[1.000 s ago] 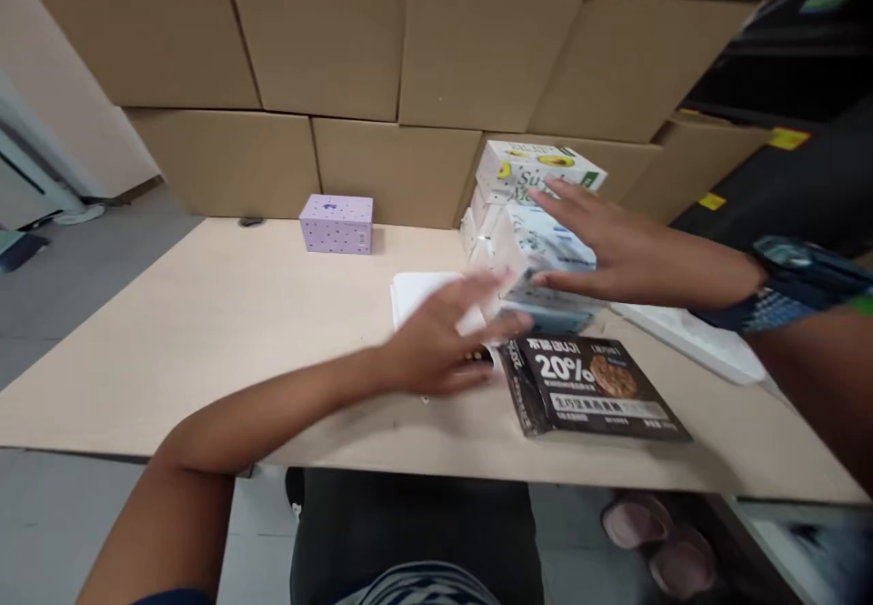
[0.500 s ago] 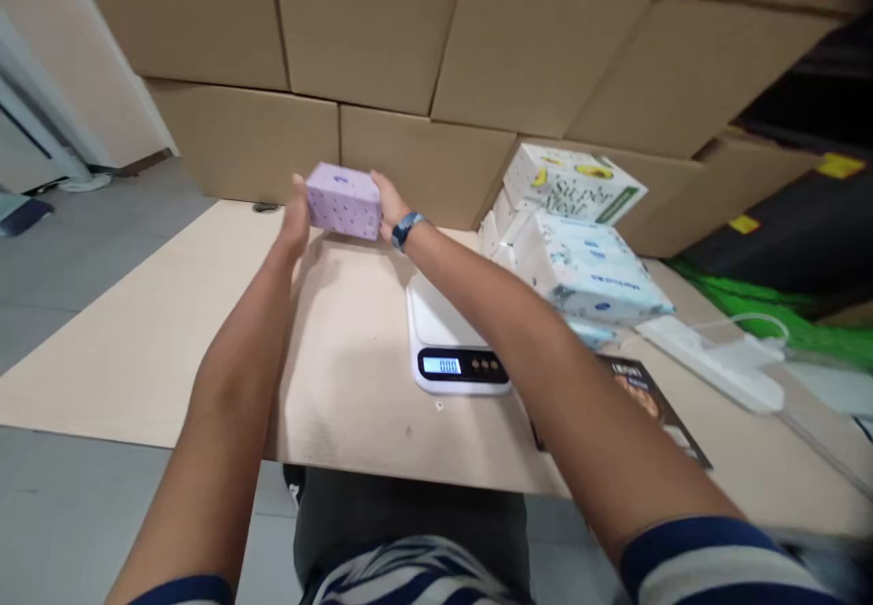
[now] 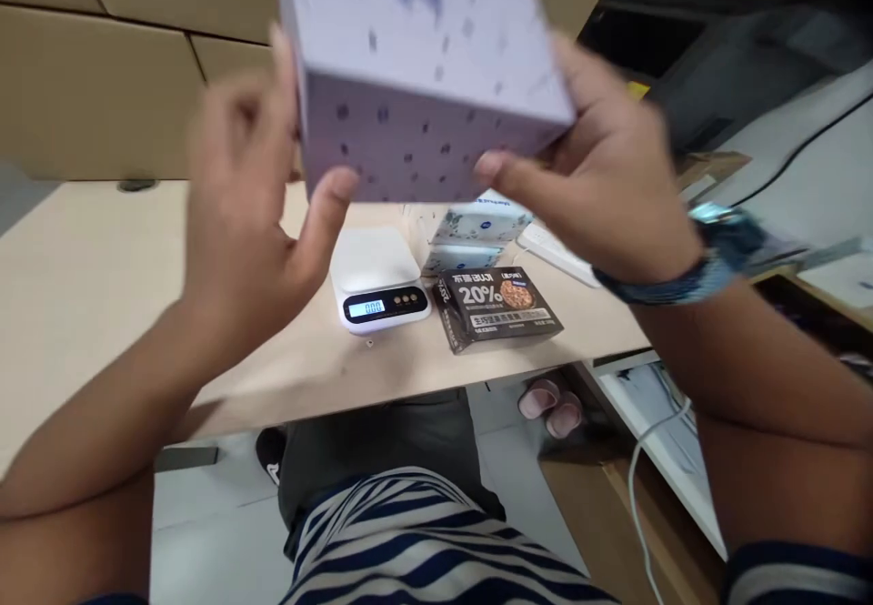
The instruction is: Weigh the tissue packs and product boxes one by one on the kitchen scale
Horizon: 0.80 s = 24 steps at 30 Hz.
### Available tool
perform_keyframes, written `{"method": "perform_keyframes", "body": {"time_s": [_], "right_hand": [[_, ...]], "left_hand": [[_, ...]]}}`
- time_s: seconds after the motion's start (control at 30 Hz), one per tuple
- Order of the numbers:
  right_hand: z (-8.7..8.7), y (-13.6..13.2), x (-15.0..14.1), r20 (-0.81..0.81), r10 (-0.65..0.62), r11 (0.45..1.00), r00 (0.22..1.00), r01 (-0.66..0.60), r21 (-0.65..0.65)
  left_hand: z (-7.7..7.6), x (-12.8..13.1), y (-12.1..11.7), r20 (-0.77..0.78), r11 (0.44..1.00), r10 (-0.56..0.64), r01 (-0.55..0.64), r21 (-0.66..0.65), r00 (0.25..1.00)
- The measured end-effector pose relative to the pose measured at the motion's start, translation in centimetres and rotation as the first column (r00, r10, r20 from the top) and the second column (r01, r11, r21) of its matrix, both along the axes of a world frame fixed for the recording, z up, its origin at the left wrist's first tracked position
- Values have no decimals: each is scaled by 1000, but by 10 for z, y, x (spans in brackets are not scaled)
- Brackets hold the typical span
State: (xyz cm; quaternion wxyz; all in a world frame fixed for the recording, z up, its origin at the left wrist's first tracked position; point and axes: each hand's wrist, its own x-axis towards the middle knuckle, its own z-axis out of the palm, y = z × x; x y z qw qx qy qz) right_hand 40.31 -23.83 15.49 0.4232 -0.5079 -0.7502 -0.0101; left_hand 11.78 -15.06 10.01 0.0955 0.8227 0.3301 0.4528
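A lilac box with small dark marks [image 3: 409, 136] is held up close to the camera, its top cut off by the frame edge. My left hand [image 3: 238, 186] grips its left end, thumb on the near lower edge; the fingers are blurred. My right hand [image 3: 600, 168], with a blue band at the wrist, grips the right end, thumb against the front. Below the box, on the table, sits a white kitchen scale [image 3: 378, 277] with its display lit and reading zeros. Right of the scale lies a dark brown box [image 3: 501, 309] printed "20%" with a cookie picture.
Wrapped tissue packs [image 3: 470, 232] stand behind the brown box, partly hidden by the lilac box. A white power strip [image 3: 556, 255] lies to their right. Large cardboard boxes [image 3: 95, 95] line the table's back. Pink slippers [image 3: 551, 407] and a white cable [image 3: 634, 496] are below the table.
Both hands have brought the lilac box from the table's back up and close to the camera. The view has turned right, revealing the whole brown box and the slippers.
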Motion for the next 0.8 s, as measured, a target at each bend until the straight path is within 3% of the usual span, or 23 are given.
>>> {"method": "perform_keyframes", "body": {"time_s": [0.07,0.17,0.23,0.3,0.43,0.53,0.7,0.8], "right_hand": [[-37,15,6,88,-116,983,989,127,-130],[-85,39,6,349,-153,931,925,253,-263],[-104,50,3,504,-160,915,849,320,-248],[-112,55,1,604,-212,904,769,389,-178],[-113,60,3,659,-306,891,687,450,-55],[-116,60,9,606,-340,889,719,456,-42],[-127,59,22,398,-464,871,792,490,39],[-128,59,25,401,-476,847,782,531,-30]], "left_hand": [[-30,6,3,-140,998,-15,24,65,990],[-88,0,20,-267,995,-43,18,-98,963],[-120,-4,31,-303,987,-45,-3,-158,952],[-139,-6,40,-318,986,-49,-4,-164,947],[-145,-6,47,-310,975,-104,34,-221,945],[-140,-11,47,-209,948,-138,68,-312,968],[-136,-20,50,-98,904,-74,26,-428,992],[-135,-21,53,-67,879,-4,-28,-476,998]]}}
